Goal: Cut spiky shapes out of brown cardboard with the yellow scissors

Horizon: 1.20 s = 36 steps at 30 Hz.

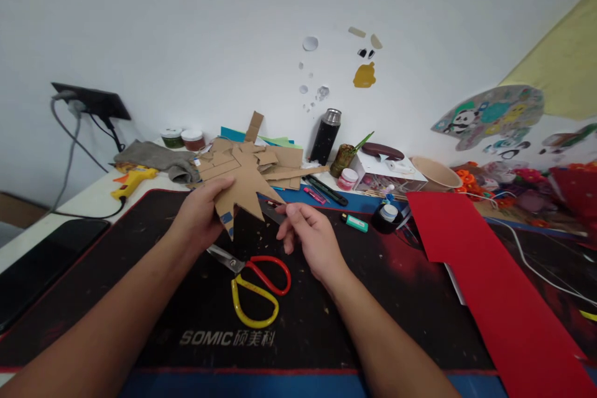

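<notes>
My left hand (pixel 200 208) grips a brown cardboard cutout (pixel 243 183) with several pointed spikes, the thumb on its face. A blue patch marks its lowest spike. My right hand (pixel 310 233) is closed beside the cutout's right spikes, its fingers pinched on a thin grey blade-like tool (pixel 273 214). Most of that tool is hidden by the fingers and cardboard, so its exact kind is unclear. Below both hands, a pair of scissors (pixel 252 286) with one red and one yellow handle lies on the black desk mat (pixel 321 336).
Cardboard scraps (pixel 286 158) pile up behind the cutout. A yellow glue gun (pixel 135 181) and black phone (pixel 51 261) lie left. Behind stand a black thermos (pixel 326 137) and pink-lidded jar (pixel 347 178). A green lighter (pixel 355 222), ink bottle (pixel 387 216) and red sheet (pixel 489 286) are right.
</notes>
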Tool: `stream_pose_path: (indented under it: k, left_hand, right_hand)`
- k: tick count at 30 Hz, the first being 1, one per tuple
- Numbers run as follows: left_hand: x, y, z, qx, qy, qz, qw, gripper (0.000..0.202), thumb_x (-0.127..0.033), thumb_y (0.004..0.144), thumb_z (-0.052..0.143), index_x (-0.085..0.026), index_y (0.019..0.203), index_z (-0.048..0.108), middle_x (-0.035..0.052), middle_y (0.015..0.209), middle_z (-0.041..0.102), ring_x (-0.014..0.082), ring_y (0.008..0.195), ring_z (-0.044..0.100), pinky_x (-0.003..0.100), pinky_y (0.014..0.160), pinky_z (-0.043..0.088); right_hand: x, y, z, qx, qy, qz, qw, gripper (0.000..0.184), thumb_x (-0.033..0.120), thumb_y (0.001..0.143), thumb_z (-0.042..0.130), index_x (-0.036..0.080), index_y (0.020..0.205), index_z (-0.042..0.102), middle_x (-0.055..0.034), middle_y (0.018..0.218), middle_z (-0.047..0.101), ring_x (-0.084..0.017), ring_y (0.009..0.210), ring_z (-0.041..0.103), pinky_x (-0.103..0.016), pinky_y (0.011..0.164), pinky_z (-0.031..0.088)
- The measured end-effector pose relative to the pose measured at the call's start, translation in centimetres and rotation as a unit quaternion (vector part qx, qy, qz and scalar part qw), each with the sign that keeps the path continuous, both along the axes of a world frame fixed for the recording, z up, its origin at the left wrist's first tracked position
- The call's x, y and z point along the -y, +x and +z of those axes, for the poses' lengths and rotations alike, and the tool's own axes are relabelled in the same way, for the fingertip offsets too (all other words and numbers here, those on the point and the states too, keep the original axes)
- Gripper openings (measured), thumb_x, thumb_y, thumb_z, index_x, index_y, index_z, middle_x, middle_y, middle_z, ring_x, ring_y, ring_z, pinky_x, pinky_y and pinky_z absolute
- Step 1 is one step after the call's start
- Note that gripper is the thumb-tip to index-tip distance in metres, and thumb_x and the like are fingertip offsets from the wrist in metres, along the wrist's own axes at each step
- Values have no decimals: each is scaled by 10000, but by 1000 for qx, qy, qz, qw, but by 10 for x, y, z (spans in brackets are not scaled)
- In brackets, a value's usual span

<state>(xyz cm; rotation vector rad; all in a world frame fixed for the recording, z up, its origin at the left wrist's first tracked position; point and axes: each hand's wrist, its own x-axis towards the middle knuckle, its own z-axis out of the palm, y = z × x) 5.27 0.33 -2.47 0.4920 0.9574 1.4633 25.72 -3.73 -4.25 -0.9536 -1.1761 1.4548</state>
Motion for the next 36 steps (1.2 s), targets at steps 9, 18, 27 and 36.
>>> stream_pose_path:
  k: [9, 18, 27, 36]
  left_hand:
    - [10, 11, 9, -89, 20, 34, 995, 340, -224, 720, 884, -171, 1032, 759, 94, 971, 842, 334, 993, 817, 425, 883, 692]
    - [21, -5, 19, 20, 111, -136, 984, 647, -709, 840, 810, -159, 1181, 774, 166, 1136, 846, 449, 1324, 700, 541, 1027, 634]
    - [22, 0, 11, 59, 125, -156, 978, 810, -687, 710, 939, -171, 1299, 734, 187, 1266, 818, 459, 1388, 658, 487, 968, 662]
    - [17, 2, 17, 141, 84, -76, 983, 507, -616, 1101, 505, -235, 1364, 709, 73, 1201, 840, 236, 962, 833, 216, 595, 656]
  right_hand:
    - [-1, -1, -3, -38, -51, -1, 998, 505, 662, 811, 858, 170, 843, 748, 17, 584, 679, -99, 426, 546, -208, 433, 412]
    - [-4, 4, -1, -106, -110, 37, 988, 414, 564, 806, 879, 180, 813, 724, 61, 520, 575, -103, 415, 504, -220, 406, 401]
    - [-2, 2, -4, -136, -126, 79, 979, 400, 541, 794, 887, 180, 791, 714, 60, 523, 571, -103, 403, 494, -230, 412, 412]
    - [-2, 2, -4, -122, -117, 43, 985, 386, 530, 823, 872, 175, 851, 723, 58, 560, 575, -100, 440, 491, -226, 435, 417]
